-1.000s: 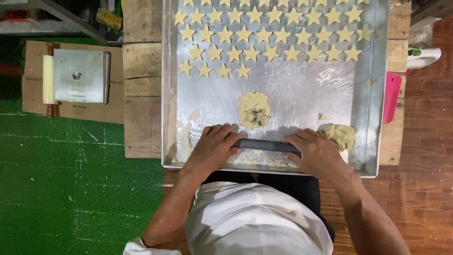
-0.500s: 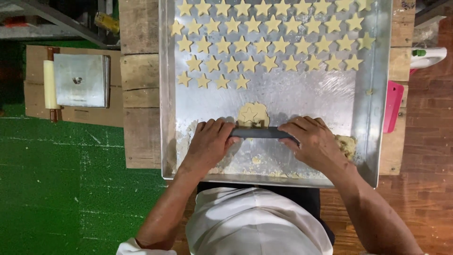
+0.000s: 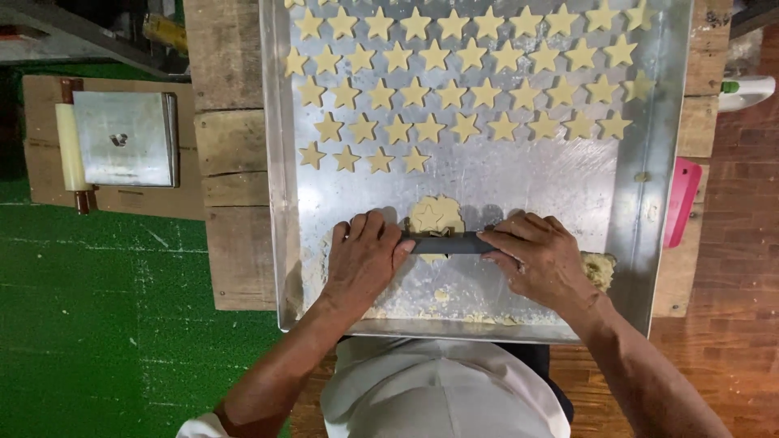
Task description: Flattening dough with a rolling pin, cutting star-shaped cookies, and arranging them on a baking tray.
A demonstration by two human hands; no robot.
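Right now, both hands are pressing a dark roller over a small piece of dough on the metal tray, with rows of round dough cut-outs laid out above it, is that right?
Not quite: the head view shows star-shaped dough cut-outs, not round ones. The rest holds: the left hand and right hand press the dark roller over the small piece of dough on the metal tray.

We see the left hand (image 3: 365, 259) lying palm-down, fingers curled forward. The right hand (image 3: 540, 258) mirrors it, fingers pointing inward toward the left. Both bare forearms angle in from below, wrists slightly bent.
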